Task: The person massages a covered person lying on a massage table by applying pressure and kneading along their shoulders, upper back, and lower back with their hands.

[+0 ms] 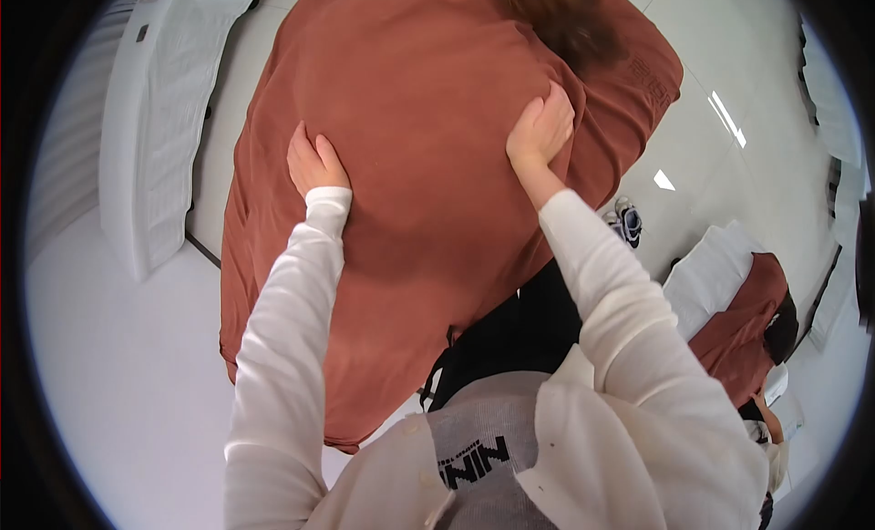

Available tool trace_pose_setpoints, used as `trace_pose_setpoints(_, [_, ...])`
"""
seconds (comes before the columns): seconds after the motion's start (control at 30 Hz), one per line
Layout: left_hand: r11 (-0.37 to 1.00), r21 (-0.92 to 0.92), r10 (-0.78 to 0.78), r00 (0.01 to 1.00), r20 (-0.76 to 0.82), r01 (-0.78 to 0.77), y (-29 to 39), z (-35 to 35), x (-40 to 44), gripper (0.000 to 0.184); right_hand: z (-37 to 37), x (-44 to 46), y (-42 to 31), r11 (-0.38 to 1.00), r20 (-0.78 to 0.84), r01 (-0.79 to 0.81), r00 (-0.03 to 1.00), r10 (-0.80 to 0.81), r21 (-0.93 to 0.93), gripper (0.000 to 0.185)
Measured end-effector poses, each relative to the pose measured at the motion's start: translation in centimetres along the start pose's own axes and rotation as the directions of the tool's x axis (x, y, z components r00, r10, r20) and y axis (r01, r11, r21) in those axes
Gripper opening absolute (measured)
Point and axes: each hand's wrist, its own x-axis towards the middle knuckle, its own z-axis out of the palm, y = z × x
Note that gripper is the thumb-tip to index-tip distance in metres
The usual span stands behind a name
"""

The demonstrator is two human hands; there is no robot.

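A large rust-red cloth (410,102) lies draped over a person, whose brown hair (570,24) shows at the top. My left hand (315,164) rests on the cloth at the left, its fingers partly spread and nothing gripped. My right hand (542,129) presses on the cloth farther right, near a fold, with its thumb apart from the fingers. Both hands are bare, in white sleeves. The surface under the cloth is mostly hidden.
A white-covered bed (164,120) stands at the left. At the lower right, another red cloth (743,325) lies over a white-covered bed, with part of another person beside it. Shoes (625,222) stand on the glossy tiled floor (702,65).
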Motion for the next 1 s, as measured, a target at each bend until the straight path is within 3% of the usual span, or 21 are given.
trace_pose_setpoints(0.23, [1.000,0.002,0.019,1.000,-0.015,-0.019,0.2,-0.2,-0.1,0.043,-1.7,-3.6,-2.5,0.998,-0.036,0.066,0.997,-0.066,-0.007,0.051])
trace_pose_setpoints(0.33, [1.000,-0.003,0.003,1.000,-0.005,-0.003,0.0,-0.3,0.3,0.043,0.0,-1.8,-3.3,0.996,-0.057,-0.084,0.995,0.084,0.005,0.048])
trace_pose_setpoints(0.43, [1.000,-0.002,-0.008,1.000,0.013,0.008,-0.2,-0.1,-0.3,0.043,-0.1,0.7,-1.0,1.000,0.041,-0.020,0.999,0.019,0.015,0.044])
trace_pose_setpoints(0.7, [1.000,0.010,-0.001,1.000,-0.006,0.001,0.1,0.1,0.0,0.043,-0.6,-1.9,-1.6,1.000,-0.108,0.028,0.994,-0.029,-0.010,0.043])
trace_pose_setpoints(0.77, [1.000,0.004,0.006,1.000,-0.020,-0.006,0.0,0.0,0.0,0.044,1.0,-1.5,-2.6,0.978,-0.164,-0.205,0.964,0.208,0.036,0.041])
trace_pose_setpoints(0.83, [1.000,-0.002,-0.013,1.000,-0.011,0.013,-0.1,0.2,0.0,0.044,1.7,0.1,-2.6,0.964,-0.158,-0.265,0.951,0.266,0.024,0.039])
trace_pose_setpoints(0.9, [0.999,0.000,-0.036,0.999,-0.006,0.036,-0.1,0.2,0.2,0.044,1.7,1.2,-1.1,0.988,-0.094,-0.141,0.986,0.135,-0.058,0.038])
trace_pose_setpoints(1.0, [1.000,0.001,-0.027,1.000,-0.008,0.027,0.1,0.1,-0.3,0.044,0.5,0.6,0.2,0.999,-0.054,-0.031,0.998,0.029,-0.022,0.039])
